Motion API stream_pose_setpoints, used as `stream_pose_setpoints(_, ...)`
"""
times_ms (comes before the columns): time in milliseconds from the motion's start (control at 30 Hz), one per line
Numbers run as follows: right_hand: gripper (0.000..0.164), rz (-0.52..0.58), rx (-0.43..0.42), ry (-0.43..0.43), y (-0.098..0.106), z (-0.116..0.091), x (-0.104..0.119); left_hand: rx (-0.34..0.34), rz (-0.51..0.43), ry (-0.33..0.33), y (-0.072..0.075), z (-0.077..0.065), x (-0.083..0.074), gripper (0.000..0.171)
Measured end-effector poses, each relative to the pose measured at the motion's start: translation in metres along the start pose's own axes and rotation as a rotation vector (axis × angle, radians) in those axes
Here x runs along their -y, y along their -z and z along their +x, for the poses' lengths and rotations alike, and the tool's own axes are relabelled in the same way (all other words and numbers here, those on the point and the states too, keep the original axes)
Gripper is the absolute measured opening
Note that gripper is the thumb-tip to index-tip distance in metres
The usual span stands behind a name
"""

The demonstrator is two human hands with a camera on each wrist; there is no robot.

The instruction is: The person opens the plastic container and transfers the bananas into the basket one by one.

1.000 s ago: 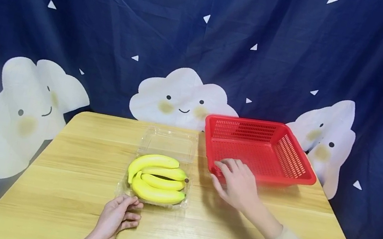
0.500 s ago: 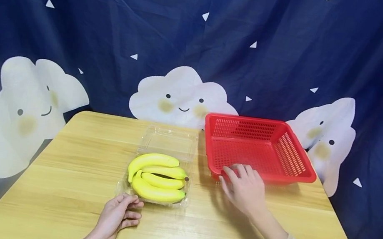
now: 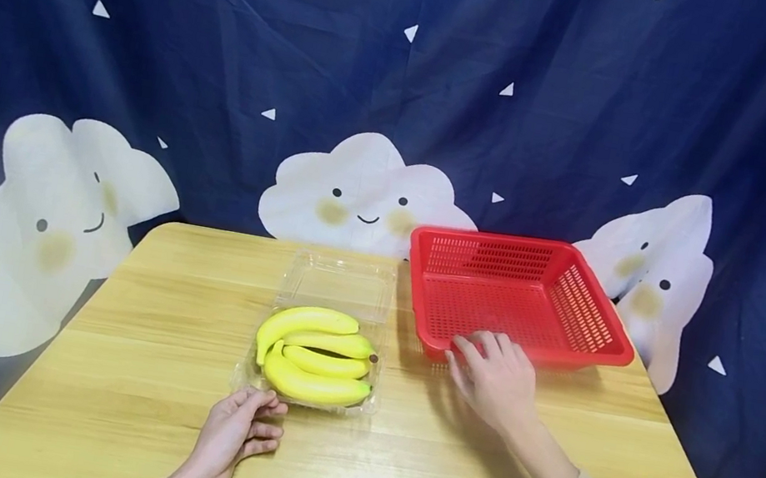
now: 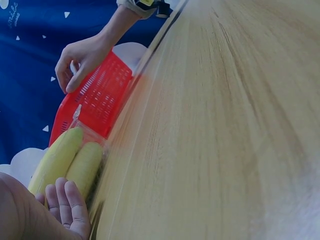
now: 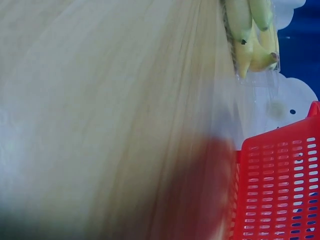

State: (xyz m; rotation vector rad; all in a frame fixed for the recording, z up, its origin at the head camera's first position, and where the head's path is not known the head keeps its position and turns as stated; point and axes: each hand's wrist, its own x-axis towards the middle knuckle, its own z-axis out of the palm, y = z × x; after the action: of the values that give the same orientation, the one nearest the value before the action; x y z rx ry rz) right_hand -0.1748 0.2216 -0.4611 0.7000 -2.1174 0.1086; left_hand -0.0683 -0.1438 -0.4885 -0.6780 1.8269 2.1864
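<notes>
Red rectangular plastic basket (image 3: 520,304) parked beside the clear plastic container (image 3: 339,287), 4 curved yellow bananas (image 3: 324,364) nested inside; nothing gripped by the right hand (image 3: 503,386), fingers loosely bent; left hand (image 3: 231,433) at the container's edge, pinch unclear, best steadied lightly.

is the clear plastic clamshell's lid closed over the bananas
No, in the head view the clear plastic lid lies open on the far side of the uncovered bananas.
</notes>
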Motion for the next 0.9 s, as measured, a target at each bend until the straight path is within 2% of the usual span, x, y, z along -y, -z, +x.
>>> stream_pose_setpoints(233, 0.039, -0.008, -0.029, 0.01, -0.002, -0.001, 0.0, -0.01, 0.002, 0.004, -0.001, 0.0, 0.0, 0.021)
stream_pose_setpoints(367, 0.039, -0.01, -0.034, 0.016, -0.002, -0.001, 0.0, -0.002, 0.036, 0.017, 0.001, 0.001, 0.0, 0.024)
stream_pose_setpoints(567, 0.039, -0.004, -0.028, 0.02, -0.003, 0.0, 0.0, 0.138, 0.188, 0.087, 0.013, 0.001, 0.0, 0.047)
stream_pose_setpoints(633, 0.037, -0.001, -0.033, 0.018, -0.003, 0.0, 0.0, 0.175, 0.244, 0.091, 0.016, 0.0, 0.0, 0.052)
stream_pose_setpoints(800, 0.036, 0.004, -0.046, 0.012, -0.004, -0.001, -0.001, 0.226, 0.35, 0.082, 0.016, -0.004, -0.003, 0.05)
stream_pose_setpoints(900, 0.038, 0.003, -0.043, 0.014, -0.004, -0.002, -0.002, 0.257, 0.412, 0.052, 0.012, -0.007, -0.009, 0.047)
